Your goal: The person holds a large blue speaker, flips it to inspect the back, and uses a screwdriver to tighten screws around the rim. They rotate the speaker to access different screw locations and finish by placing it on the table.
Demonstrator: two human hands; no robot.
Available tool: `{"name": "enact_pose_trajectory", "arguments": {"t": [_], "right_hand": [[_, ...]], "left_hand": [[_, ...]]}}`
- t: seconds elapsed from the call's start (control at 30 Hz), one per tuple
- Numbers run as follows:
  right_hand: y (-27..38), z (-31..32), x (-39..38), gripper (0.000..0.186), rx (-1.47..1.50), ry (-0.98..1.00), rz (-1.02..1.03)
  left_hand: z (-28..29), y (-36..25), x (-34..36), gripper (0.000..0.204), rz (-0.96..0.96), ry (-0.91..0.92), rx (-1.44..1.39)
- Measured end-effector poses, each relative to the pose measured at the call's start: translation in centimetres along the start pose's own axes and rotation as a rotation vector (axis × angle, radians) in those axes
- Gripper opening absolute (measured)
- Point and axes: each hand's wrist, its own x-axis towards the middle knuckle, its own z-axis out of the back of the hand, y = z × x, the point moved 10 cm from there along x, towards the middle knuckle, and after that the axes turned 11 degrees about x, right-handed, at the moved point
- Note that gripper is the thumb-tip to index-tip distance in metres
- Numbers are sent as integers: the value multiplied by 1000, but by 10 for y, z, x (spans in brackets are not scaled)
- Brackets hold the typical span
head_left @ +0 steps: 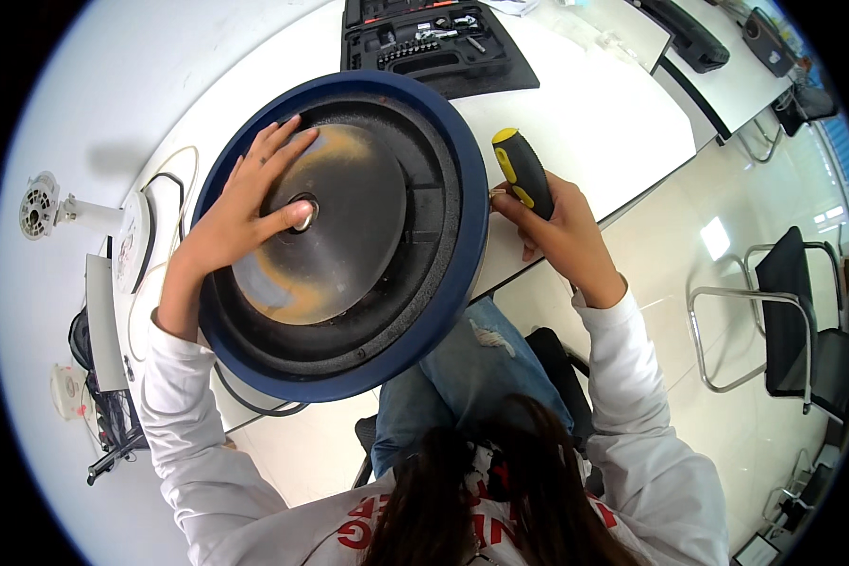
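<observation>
A large round disc (431, 179), black inside a dark blue rim, sits tilted at the near edge of the white table. Its centre is a grey metal plate (368, 226) with yellow-brown stains and a hole holding a shiny metal piece. My left hand (254, 193) lies on the disc with fingers spread, its thumb at that central metal piece. Just off the right rim, my right hand (566, 222) is closed around a screwdriver (521, 170) with a black and yellow handle, yellow end up. The screwdriver's shaft is hidden; its index finger and thumb are close to the rim.
An open black tool case (434, 57) with sockets and fittings lies behind the disc on the white table (594, 123). A small white fan (47, 206) and cables (181, 203) are at the left. Black chairs (788, 321) stand on the tiled floor at the right.
</observation>
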Motion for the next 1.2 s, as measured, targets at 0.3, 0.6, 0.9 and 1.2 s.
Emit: {"name": "enact_pose_trajectory", "arguments": {"t": [0.3, 0.6, 0.9, 1.2], "right_hand": [[-10, -3, 2, 41, 32, 203, -319], [-30, -21, -9, 37, 460, 267, -772], [-28, -24, -13, 25, 532, 207, -766], [-26, -21, -11, 27, 510, 211, -691]], "left_hand": [[27, -36, -64, 64, 79, -102, 136], [10, -64, -66, 64, 6, 20, 33], [6, -64, -64, 64, 6, 18, 35], [7, -66, -59, 63, 17, 4, 27]]}}
